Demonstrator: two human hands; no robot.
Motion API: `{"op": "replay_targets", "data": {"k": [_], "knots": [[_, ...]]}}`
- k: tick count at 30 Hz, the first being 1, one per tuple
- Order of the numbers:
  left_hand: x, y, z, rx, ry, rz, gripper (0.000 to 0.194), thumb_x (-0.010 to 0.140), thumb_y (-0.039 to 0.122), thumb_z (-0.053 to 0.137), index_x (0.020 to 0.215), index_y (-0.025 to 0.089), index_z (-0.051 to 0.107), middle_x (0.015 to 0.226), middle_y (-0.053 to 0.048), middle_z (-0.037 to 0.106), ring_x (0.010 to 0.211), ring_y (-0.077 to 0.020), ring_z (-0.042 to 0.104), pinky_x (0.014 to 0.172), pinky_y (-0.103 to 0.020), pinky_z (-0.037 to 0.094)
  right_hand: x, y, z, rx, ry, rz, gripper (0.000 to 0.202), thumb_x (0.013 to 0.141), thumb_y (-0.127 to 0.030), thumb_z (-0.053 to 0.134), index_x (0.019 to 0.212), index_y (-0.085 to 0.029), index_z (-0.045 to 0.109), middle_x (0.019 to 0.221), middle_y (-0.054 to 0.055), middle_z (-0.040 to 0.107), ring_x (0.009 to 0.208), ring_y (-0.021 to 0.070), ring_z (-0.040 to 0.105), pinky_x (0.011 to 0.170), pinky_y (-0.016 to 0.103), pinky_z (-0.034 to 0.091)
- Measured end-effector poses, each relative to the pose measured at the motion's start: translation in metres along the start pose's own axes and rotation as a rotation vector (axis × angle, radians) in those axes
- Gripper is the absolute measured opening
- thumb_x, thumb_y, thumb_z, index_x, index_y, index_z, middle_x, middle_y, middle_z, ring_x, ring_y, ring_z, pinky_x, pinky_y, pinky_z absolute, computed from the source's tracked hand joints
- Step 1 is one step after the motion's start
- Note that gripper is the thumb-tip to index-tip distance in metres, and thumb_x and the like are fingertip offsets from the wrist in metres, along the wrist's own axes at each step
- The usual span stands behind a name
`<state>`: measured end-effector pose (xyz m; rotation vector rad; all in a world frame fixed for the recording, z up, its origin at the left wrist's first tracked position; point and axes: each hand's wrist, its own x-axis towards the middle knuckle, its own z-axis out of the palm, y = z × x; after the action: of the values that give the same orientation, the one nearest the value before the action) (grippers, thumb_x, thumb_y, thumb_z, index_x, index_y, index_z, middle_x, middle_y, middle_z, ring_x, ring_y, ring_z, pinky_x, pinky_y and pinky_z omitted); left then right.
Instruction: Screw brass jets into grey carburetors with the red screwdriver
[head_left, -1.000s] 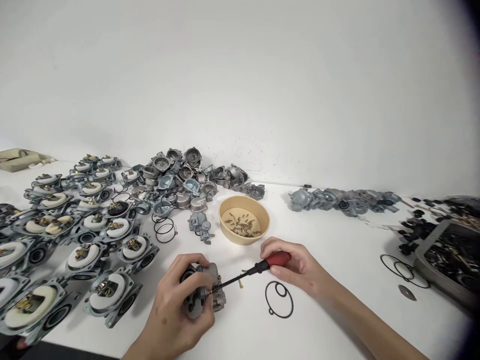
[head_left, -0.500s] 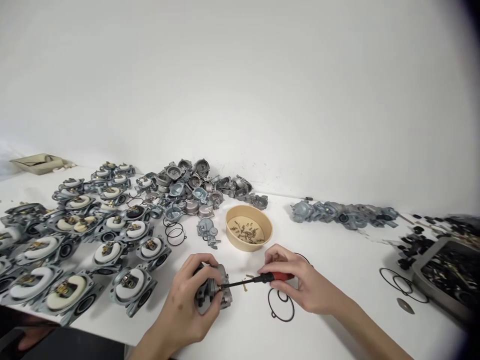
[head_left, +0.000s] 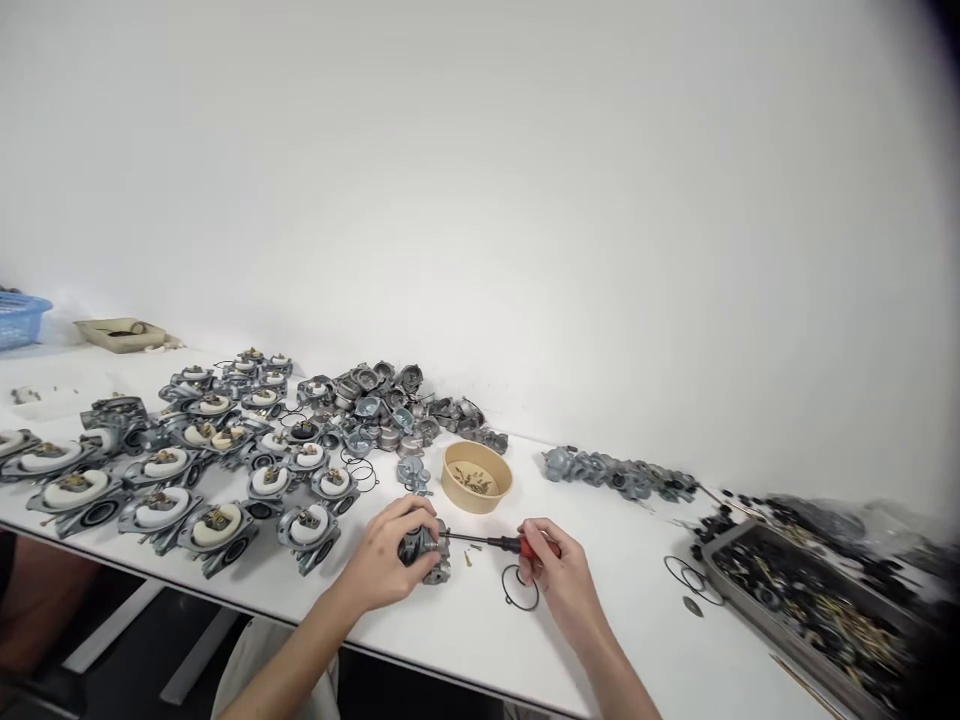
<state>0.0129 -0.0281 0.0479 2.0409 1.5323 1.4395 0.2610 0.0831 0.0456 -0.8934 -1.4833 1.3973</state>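
Note:
My left hand (head_left: 396,548) is wrapped over a grey metal carburetor (head_left: 437,572), holding it on the white table. In my right hand (head_left: 559,575) is a screwdriver (head_left: 501,543) with a red and black handle, its shaft lying level and pointing left. The tip meets the right side of the carburetor near my left fingers; the exact contact spot is too small to make out. Small brass pieces (head_left: 469,558) lie just under the shaft. A black rubber ring (head_left: 520,588) rests beside my right hand. Behind the hands stands a tan bowl (head_left: 477,478) holding many small brass parts.
Rows of carburetors with white floats (head_left: 217,525) cover the left side. Metal bowls (head_left: 390,400) are heaped at the back, and grey castings (head_left: 619,475) line the wall. On the right sits a tray (head_left: 787,610) of mixed parts. A blue basket (head_left: 22,320) is far left.
The camera view has shifted, so the table's front edge and more of the right tray show. Both hands keep hold of the carburetor and screwdriver; my right fingers have changed position on the handle.

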Motion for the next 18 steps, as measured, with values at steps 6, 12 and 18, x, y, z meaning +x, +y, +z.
{"op": "replay_targets", "data": {"k": [6,12,18], "knots": [[-0.001,0.004,-0.001,-0.072,-0.017,0.008,0.025,0.079,0.018,0.072,0.101,0.022,0.061,0.114,-0.007,0.064,0.108,-0.0254,0.062,0.096,-0.037,0.048,-0.033,-0.001,-0.006,0.256,0.479,-0.333,0.027,0.080,-0.037,0.079,0.098,-0.024,0.063,0.073,-0.003,0.058,0.064,0.0166,0.061,0.056,0.030,0.051],[-0.002,0.002,0.003,-0.119,-0.066,-0.038,0.028,0.080,0.020,0.074,0.105,0.023,0.063,0.114,-0.006,0.064,0.108,-0.0249,0.061,0.099,-0.038,0.047,-0.019,-0.060,-0.005,0.249,0.240,-0.253,0.024,0.079,-0.036,0.073,0.094,-0.023,0.059,0.074,-0.003,0.056,0.046,0.0082,0.049,0.038,0.020,0.037],[-0.001,0.001,0.006,-0.128,-0.042,-0.049,0.030,0.077,0.018,0.077,0.104,0.023,0.065,0.109,-0.004,0.066,0.105,-0.0238,0.061,0.097,-0.036,0.047,-0.016,-0.041,0.052,-0.273,-0.218,0.000,0.032,0.082,-0.050,0.070,0.085,-0.018,0.066,0.052,-0.008,0.039,0.037,0.0064,0.029,0.036,0.021,0.020]]}}
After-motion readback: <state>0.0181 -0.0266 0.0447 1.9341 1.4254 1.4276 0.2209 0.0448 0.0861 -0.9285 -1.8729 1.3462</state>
